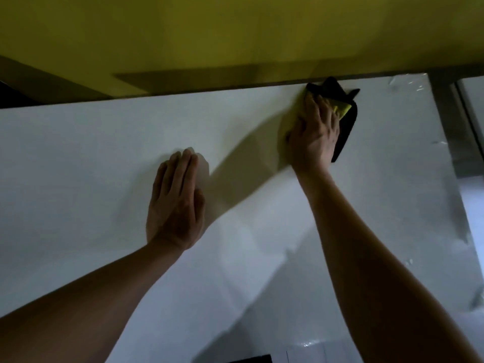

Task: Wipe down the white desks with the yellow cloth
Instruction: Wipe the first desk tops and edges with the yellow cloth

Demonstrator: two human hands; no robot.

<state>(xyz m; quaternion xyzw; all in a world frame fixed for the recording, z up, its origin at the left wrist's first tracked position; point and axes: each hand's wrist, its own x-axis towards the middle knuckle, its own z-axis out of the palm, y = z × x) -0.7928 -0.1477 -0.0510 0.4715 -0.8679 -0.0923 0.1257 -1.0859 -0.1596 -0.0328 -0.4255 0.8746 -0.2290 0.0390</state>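
- Head view: a white surface [104,158] fills most of the picture, with a yellow wall [235,35] rising behind its far edge.
- The cloth [345,119] lies on the surface at the far edge, just below the yellow wall and toward the surface's right end; it looks black along its outer folds, with a yellow patch showing beside the fingers.
- The right hand [315,134] lies on top of the cloth, fingers stretched out fairly straight and pressing it flat onto the surface; its grip is spread, not curled round the cloth.
- The left hand [175,200] rests palm-down on the bare surface, nearer than the cloth and well to its left, fingers straight and close together, holding nothing.
- A grey metal frame [445,121] runs along the surface's right end, just right of the cloth.
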